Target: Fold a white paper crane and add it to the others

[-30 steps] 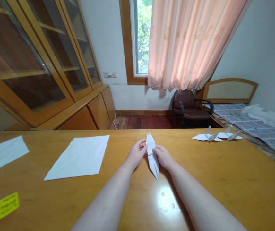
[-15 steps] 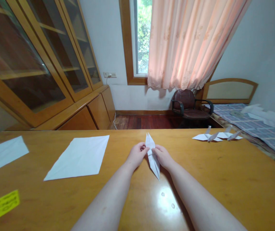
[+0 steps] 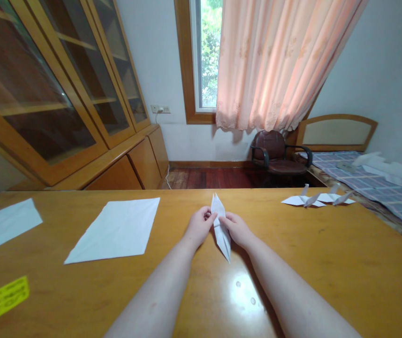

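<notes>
A long, narrow piece of folded white paper (image 3: 223,239) is held near the far middle of the table, with pointed ends toward and away from me. Its far end splits into two thin tips. My left hand (image 3: 200,226) pinches its left edge between thumb and fingers. On the opposite edge, my right hand (image 3: 236,227) grips the paper with the thumb on top; the fingers beneath are mostly hidden. Two folded paper cranes (image 3: 311,201) rest at the table's far right, apart from both hands.
A flat white paper sheet (image 3: 116,230) lies left of my hands, with another sheet (image 3: 5,226) at the far left. A yellow label with writing (image 3: 2,303) is at the near left of the wooden table (image 3: 327,272). Beyond stand an office chair (image 3: 274,152) and a bed (image 3: 380,188).
The folded paper has shifted slightly left, its near tip most visibly. Both hands keep hold of it and have barely moved.
</notes>
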The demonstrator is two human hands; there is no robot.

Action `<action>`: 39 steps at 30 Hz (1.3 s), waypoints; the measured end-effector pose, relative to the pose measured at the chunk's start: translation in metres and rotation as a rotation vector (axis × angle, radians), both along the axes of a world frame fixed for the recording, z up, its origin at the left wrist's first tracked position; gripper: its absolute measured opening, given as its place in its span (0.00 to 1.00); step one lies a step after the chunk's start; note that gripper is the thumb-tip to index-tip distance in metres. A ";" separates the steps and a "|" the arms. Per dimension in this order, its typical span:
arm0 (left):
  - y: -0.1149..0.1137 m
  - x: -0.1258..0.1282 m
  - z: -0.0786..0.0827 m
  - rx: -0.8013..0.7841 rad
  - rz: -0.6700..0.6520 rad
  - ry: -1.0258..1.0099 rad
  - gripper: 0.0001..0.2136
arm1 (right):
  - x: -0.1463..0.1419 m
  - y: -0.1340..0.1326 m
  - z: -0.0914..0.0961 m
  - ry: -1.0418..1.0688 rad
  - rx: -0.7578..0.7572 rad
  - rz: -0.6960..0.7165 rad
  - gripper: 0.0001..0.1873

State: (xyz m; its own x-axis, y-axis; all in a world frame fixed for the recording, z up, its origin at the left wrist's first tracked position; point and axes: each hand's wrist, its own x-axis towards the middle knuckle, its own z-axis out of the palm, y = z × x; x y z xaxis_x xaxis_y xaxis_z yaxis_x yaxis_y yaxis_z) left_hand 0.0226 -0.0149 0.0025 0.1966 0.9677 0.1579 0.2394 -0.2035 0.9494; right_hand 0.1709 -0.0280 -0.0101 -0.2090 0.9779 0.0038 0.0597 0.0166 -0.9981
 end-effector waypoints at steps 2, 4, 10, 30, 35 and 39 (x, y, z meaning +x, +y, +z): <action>0.000 0.000 0.000 -0.002 0.002 -0.005 0.10 | 0.001 0.001 -0.002 -0.027 0.003 -0.005 0.17; 0.000 0.001 0.000 -0.009 -0.003 -0.013 0.10 | 0.001 0.002 -0.004 -0.046 0.005 -0.010 0.17; 0.000 0.001 0.002 -0.027 -0.013 -0.011 0.09 | 0.001 0.002 -0.005 -0.012 0.008 -0.006 0.16; 0.002 0.000 0.000 -0.026 0.018 0.033 0.09 | 0.000 -0.001 0.003 -0.054 0.024 0.018 0.17; 0.002 0.000 -0.002 -0.020 0.015 0.033 0.09 | 0.000 0.000 0.003 -0.084 0.026 0.020 0.17; 0.001 0.000 -0.002 -0.019 0.009 0.023 0.09 | 0.000 -0.001 0.004 -0.084 0.028 0.011 0.17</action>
